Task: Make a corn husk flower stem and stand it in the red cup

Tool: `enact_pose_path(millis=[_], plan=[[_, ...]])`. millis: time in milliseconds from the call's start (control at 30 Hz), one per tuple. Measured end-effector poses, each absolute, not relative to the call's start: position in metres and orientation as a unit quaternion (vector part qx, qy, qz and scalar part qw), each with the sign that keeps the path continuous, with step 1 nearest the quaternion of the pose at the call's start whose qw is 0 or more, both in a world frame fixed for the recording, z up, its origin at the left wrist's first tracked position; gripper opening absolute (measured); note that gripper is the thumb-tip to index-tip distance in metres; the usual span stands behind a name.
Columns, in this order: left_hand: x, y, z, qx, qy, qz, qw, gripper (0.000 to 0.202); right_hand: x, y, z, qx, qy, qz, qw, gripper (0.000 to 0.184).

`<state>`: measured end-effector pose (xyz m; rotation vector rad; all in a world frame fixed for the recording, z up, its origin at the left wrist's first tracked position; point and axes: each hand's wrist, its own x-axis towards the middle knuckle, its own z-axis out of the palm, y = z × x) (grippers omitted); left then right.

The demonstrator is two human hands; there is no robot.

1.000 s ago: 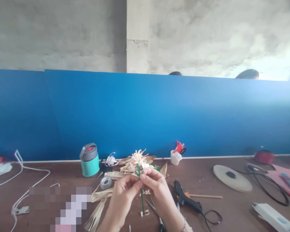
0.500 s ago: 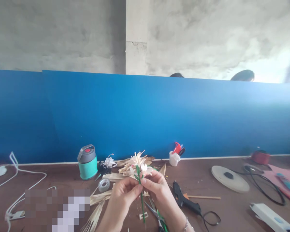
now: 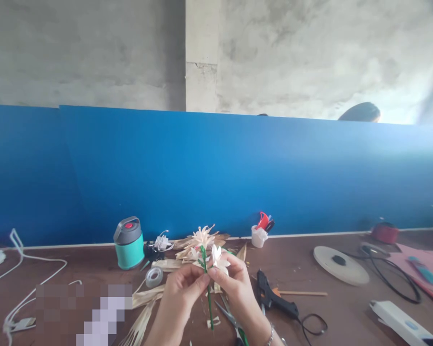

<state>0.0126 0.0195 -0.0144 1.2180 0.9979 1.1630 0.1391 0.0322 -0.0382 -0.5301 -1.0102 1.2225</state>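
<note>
My left hand (image 3: 182, 300) and my right hand (image 3: 238, 302) meet at a green wrapped stem (image 3: 208, 300), pinching it between their fingers. Its lower end hangs below my hands. Just above my right fingers sits a white petal bloom (image 3: 218, 257), and a shredded cream husk flower (image 3: 203, 237) rises behind it. Dry corn husk strips (image 3: 146, 296) lie under my left wrist. Scissors with metal blades (image 3: 228, 316) lie below my right hand, partly hidden by it. A clear tape roll (image 3: 154, 277) lies left of my left hand.
A black glue gun (image 3: 274, 298) rests on the brown table (image 3: 75, 269) right of my hands. Behind stand a teal flask (image 3: 129, 242) and a white pen cup (image 3: 259, 235) against a blue partition (image 3: 216, 178). A round white lid (image 3: 341, 265) and black cable lie further right.
The white bloom now stands a little higher and more open above my right fingers. The whole scene has drifted slightly left in view, and my hands still hold the stem.
</note>
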Motion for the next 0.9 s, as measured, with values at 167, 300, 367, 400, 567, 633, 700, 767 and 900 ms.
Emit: enact_pose_path(millis=[167,300,367,400,567,633,700,767,900], plan=[[0.009,0.022,-0.015,0.565,0.450,0.490,0.488,0.027,0.154,0.039,-0.036,-0.326,-0.436,0.551,0.632,0.026],[0.005,0.024,-0.017,0.603,0.486,0.505,0.382,0.028,0.163,0.037,-0.029,-0.417,-0.387,0.409,0.713,0.031],[0.005,0.024,-0.017,0.612,0.509,0.502,0.338,0.028,0.163,0.030,-0.025,-0.414,-0.415,0.311,0.748,0.024],[0.005,0.024,-0.018,0.613,0.522,0.497,0.324,0.028,0.163,0.026,-0.022,-0.404,-0.443,0.263,0.756,0.018],[0.009,0.023,-0.016,0.599,0.546,0.492,0.317,0.028,0.152,0.014,-0.017,-0.405,-0.540,0.196,0.711,0.010],[0.010,0.023,-0.017,0.596,0.529,0.498,0.342,0.030,0.148,0.017,-0.019,-0.431,-0.514,0.303,0.677,0.018],[0.010,0.023,-0.017,0.591,0.507,0.503,0.374,0.031,0.146,0.023,-0.023,-0.424,-0.476,0.418,0.647,0.026],[0.010,0.024,-0.018,0.582,0.488,0.510,0.404,0.032,0.146,0.028,-0.025,-0.395,-0.453,0.493,0.629,0.032],[0.012,0.023,-0.017,0.553,0.454,0.519,0.468,0.033,0.143,0.027,-0.023,-0.332,-0.439,0.577,0.604,0.029]])
